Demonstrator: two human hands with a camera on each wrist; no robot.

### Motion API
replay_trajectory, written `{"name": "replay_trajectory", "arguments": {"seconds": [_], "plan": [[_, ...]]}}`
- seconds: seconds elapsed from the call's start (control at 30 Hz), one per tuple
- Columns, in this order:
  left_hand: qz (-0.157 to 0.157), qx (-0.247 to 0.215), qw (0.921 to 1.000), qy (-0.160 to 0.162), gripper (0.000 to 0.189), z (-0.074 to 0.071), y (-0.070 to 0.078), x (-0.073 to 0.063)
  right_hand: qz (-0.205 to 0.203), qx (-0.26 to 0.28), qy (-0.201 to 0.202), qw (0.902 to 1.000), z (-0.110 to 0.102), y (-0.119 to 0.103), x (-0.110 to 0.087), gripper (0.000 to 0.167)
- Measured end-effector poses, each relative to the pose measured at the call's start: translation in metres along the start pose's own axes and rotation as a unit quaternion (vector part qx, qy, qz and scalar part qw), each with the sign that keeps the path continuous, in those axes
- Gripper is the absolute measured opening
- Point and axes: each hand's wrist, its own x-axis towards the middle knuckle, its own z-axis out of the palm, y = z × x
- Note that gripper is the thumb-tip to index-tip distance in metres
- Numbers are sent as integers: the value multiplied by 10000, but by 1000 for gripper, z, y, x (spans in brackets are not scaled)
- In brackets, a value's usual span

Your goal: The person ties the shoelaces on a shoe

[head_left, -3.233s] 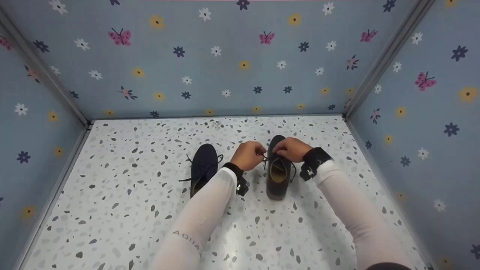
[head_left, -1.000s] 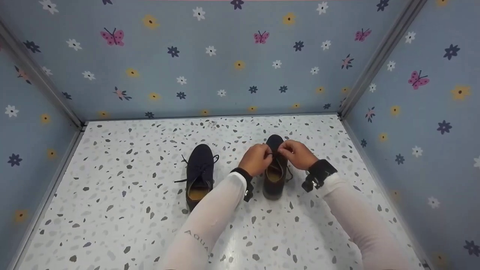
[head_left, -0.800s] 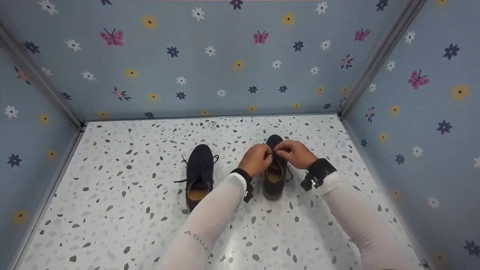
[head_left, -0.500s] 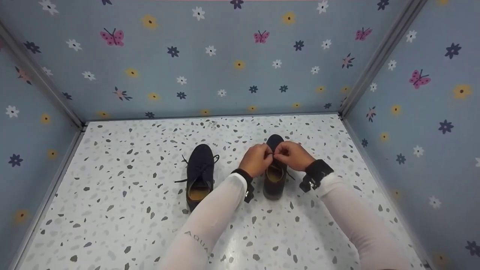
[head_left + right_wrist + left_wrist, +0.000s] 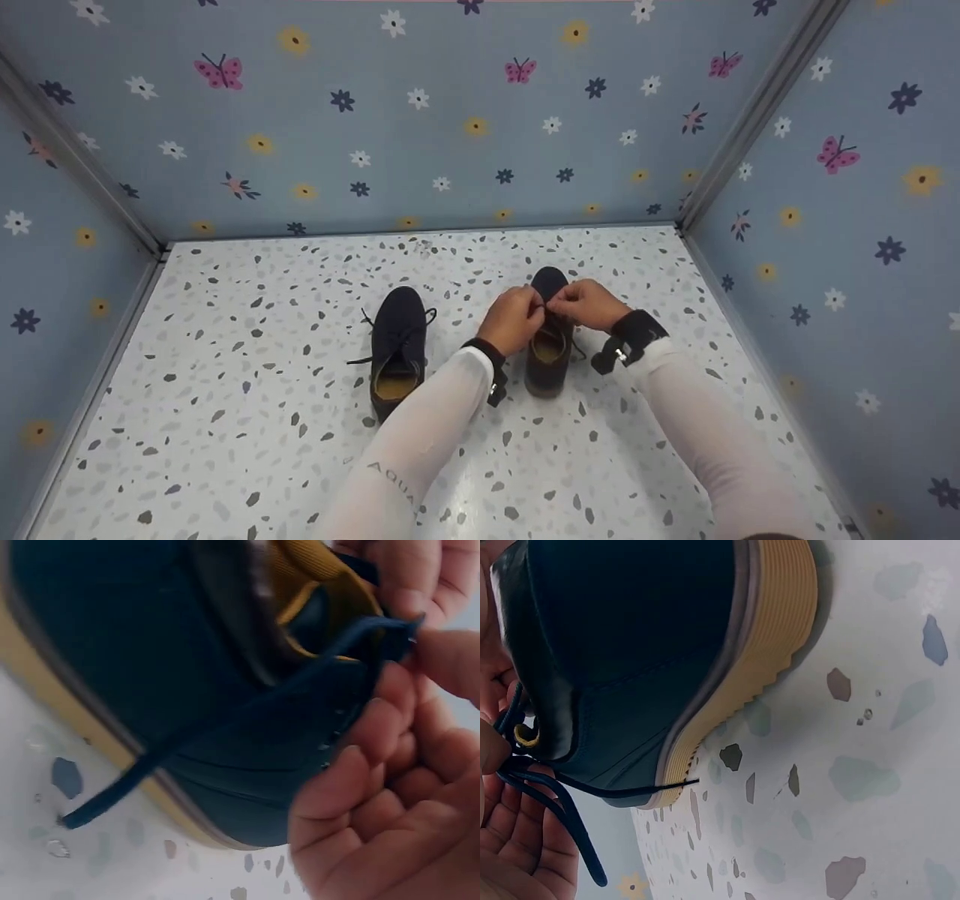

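In the head view two dark navy lace-up shoes stand on the floor, toes pointing away. My left hand [image 5: 512, 321] and right hand [image 5: 592, 305] meet over the lacing of the right-hand shoe [image 5: 547, 375]. In the left wrist view, the left hand [image 5: 517, 847] pinches the dark blue shoelace [image 5: 576, 829], whose loop and loose end hang below the fingers. Seen from the right wrist, the thumb and finger of the right hand [image 5: 405, 817] pinch the shoelace [image 5: 217, 720] near the eyelets; one end trails down the shoe's side. The fingers partly hide the knot area.
Left of the hands stands the other navy shoe [image 5: 400, 330], its laces spread out to both sides. Speckled white floor [image 5: 247, 420] lies beneath. Blue panels [image 5: 420, 150] with flowers and butterflies close off the back and both sides.
The left hand has moved from beside the shoe to over its lacing, near the right hand. The right fingers have shifted slightly along the lace. Both shoes stay in place.
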Motion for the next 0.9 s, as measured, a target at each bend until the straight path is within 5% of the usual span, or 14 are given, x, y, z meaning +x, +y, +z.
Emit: {"name": "replay_trajectory", "arguments": {"seconds": [0.23,0.6,0.77,0.9], "plan": [[-8,-23,10000,-3,11,-2,1,0,-330,-652,-19,9973,-2,-7,3,22],[-207,-470,9977,-449,12,-13,-2,3,-858,-1423,226,9858,-3,-9,0,10],[-118,-408,9979,-494,13,-13,-3,2,-1332,-2343,275,9626,-5,-14,-3,10],[-141,-431,9979,-472,13,-14,-3,1,-1690,-3337,644,9252,-6,-15,-3,8]]}}
